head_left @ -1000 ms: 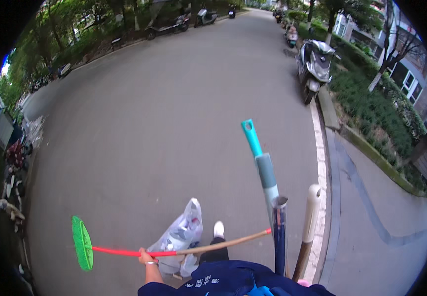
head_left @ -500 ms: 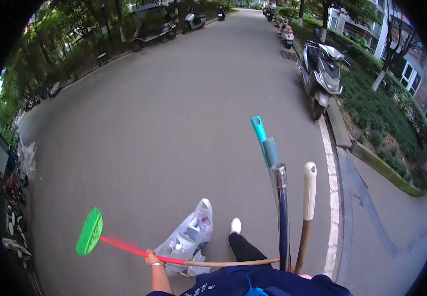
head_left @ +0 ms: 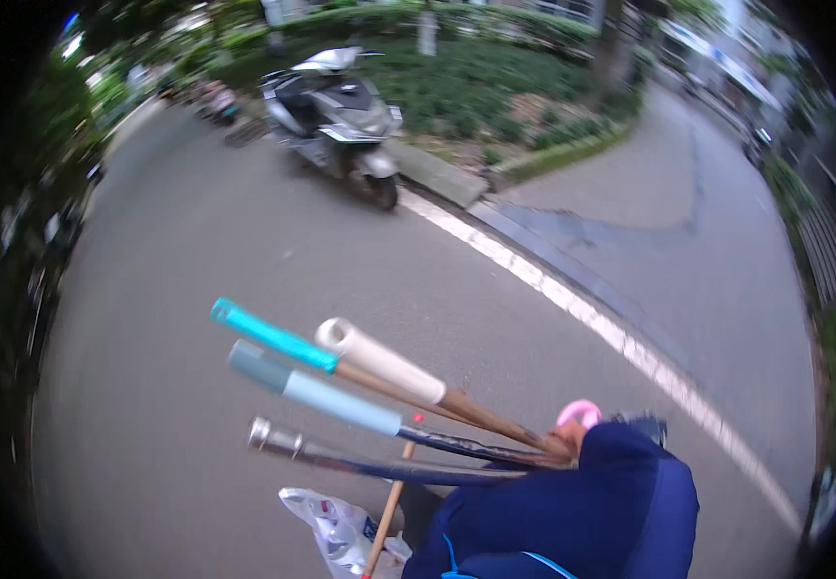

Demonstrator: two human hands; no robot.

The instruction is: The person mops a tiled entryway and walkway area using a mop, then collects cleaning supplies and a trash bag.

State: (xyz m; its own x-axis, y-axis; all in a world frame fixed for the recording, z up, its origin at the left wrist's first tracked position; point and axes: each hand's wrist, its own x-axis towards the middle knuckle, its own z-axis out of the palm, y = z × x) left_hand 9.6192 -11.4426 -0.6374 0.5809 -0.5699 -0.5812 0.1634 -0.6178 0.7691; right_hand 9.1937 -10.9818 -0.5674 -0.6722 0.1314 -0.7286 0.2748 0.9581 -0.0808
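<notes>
My right hand (head_left: 565, 436) is closed round a bundle of long poles, slanting up to the left. One pole ends in a turquoise grip (head_left: 273, 335), another in a white grip (head_left: 379, 362), a third in a grey and light-blue grip (head_left: 341, 400), and the lowest in a bare metal tip (head_left: 275, 434). Their lower ends are hidden. A pink ring (head_left: 580, 413) shows beside that hand; what it belongs to is unclear. Below the poles, a wooden stick (head_left: 389, 516) with red at its lower end crosses a filled clear plastic bag (head_left: 336, 526). My left hand is out of view.
A silver and black scooter (head_left: 341, 121) stands ahead by the kerb (head_left: 437, 174). A white line (head_left: 572, 304) runs along the road edge. Beyond lies a planted bed (head_left: 495, 96), with a side road (head_left: 611, 193) to the right. More two-wheelers (head_left: 215, 101) stand far left, blurred.
My view has swung to the right. The poles now lean left rather than standing upright, and my right hand has come into view. My left hand and the green broom head have left it.
</notes>
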